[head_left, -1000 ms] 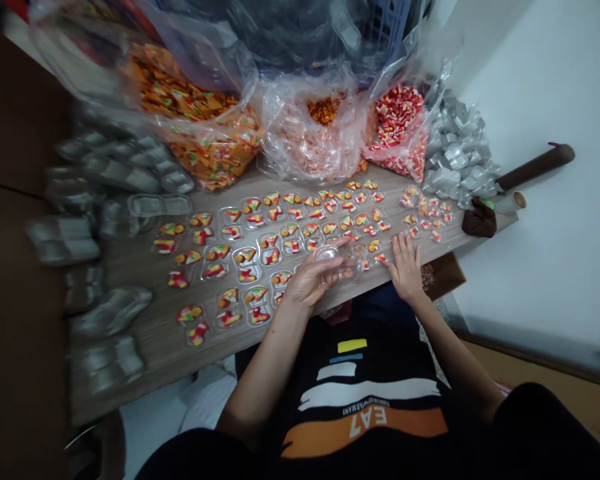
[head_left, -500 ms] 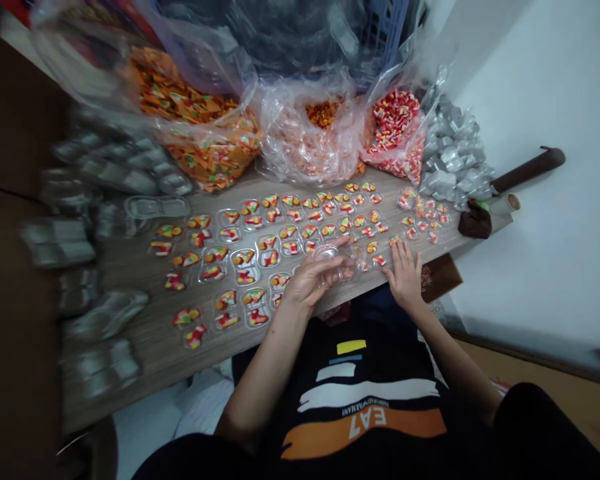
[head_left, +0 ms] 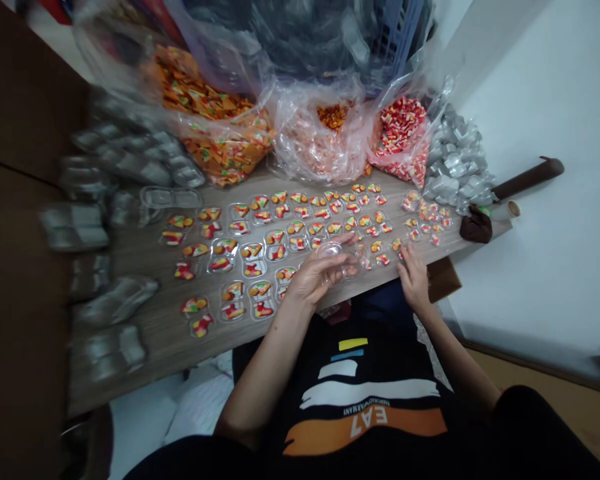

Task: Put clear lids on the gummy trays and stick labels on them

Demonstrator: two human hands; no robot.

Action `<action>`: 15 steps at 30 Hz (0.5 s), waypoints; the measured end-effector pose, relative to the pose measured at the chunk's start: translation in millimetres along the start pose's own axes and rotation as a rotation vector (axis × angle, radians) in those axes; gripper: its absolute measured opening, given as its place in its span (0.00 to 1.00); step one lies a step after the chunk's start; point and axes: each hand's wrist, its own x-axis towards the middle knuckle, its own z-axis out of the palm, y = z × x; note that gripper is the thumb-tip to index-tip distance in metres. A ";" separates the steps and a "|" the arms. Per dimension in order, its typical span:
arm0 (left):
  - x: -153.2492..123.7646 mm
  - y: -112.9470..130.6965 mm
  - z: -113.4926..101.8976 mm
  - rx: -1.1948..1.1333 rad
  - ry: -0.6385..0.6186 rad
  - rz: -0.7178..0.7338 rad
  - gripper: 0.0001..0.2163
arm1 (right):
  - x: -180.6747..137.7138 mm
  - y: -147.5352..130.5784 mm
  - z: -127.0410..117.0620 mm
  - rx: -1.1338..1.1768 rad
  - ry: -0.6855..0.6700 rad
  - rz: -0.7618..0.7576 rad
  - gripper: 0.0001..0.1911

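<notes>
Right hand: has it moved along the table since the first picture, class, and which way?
Yes: the right hand has shifted rightward in the view, closer to the dark brown bundle.

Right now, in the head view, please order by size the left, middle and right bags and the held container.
1. Left bag
2. Middle bag
3. Right bag, its outline unclear
4. Held container, partly hidden and nearer the camera
</notes>
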 end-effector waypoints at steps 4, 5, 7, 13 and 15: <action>-4.7 1.1 -1.8 -0.015 0.057 -0.003 0.32 | 6.5 4.7 -3.0 0.072 0.179 0.107 0.23; -5.7 1.3 -1.9 -0.013 0.074 -0.008 0.32 | 9.0 4.7 -1.2 0.058 0.190 0.121 0.22; -6.6 1.3 -1.2 -0.006 0.092 -0.021 0.33 | 15.1 3.2 3.6 0.008 0.186 0.143 0.23; -2.1 1.2 2.9 0.017 0.092 -0.035 0.30 | 32.9 2.1 8.1 -0.107 0.095 0.163 0.24; -0.3 1.3 3.6 0.018 0.095 -0.033 0.30 | 33.6 5.1 4.3 -0.107 0.074 0.157 0.24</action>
